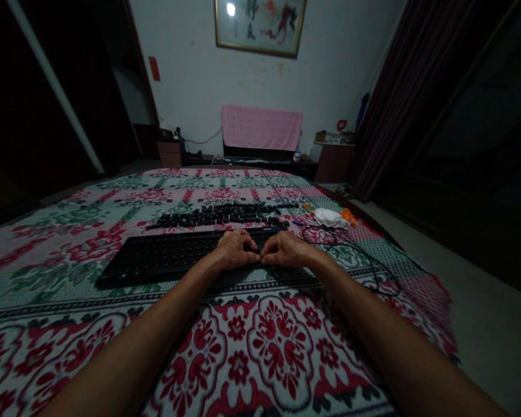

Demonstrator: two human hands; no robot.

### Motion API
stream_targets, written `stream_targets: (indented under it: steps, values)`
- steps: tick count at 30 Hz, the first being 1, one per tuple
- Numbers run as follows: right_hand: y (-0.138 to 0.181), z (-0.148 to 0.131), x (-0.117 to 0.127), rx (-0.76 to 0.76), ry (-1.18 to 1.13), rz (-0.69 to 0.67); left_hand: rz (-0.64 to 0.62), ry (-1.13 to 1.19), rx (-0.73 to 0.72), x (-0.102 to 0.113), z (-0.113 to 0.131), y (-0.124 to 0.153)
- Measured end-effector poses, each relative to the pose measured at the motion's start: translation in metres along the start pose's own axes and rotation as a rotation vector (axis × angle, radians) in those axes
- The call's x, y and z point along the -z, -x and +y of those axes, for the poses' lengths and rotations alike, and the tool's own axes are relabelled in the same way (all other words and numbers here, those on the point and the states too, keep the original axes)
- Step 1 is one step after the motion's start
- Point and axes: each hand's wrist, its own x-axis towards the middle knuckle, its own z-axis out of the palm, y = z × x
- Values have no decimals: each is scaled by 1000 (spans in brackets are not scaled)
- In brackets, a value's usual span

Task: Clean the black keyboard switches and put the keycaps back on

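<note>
Keyboard [156, 255]: near edge, left hand [235, 249], right hand [287, 249], fingertips nearly meeting, grip indeterminable. Loose keycaps [226, 214]: beyond far edge, presumably for reach.

Open bedspread [52, 252] left of keyboard [156, 255], keycaps [226, 214] blocking beyond, cable [373, 264] right.

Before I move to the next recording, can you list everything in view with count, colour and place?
keyboard: one, black, on the bedspread
loose keys: many, black, heaped beyond the keyboard
cable: one, dark, right of the keyboard
crumpled white item: one, white, right of the keys
bedspread: one, red, green and white, beneath everything
pink cloth: one, pink, by the far wall
cabinets: two, brownish, flanking the cloth
framed picture: one, gold-edged, on the wall
curtain: dark, right side
left hand: one, over the keyboard
right hand: one, over the keyboard's right end
</note>
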Motion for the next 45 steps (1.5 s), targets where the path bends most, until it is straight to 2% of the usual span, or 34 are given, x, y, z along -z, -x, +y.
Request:
stream_targets:
  steps: [12,22,28,36,45]
  values:
    - [-5,-3,2,-33,4,-36,-14,-28,21,-1,0,-3]
    - [1,0,2,-33,-71,-31,-27,102,-132,0,-23,-7]
    - [1,-2,1,-44,-48,-41,-28,89,-127,0,-21,-7]
    - [2,-2,1,57,45,17,-28,90,-119,0,-20,-7]
    - [1,1,-3,45,-41,60,-49,113,-127,5,-14,-4]
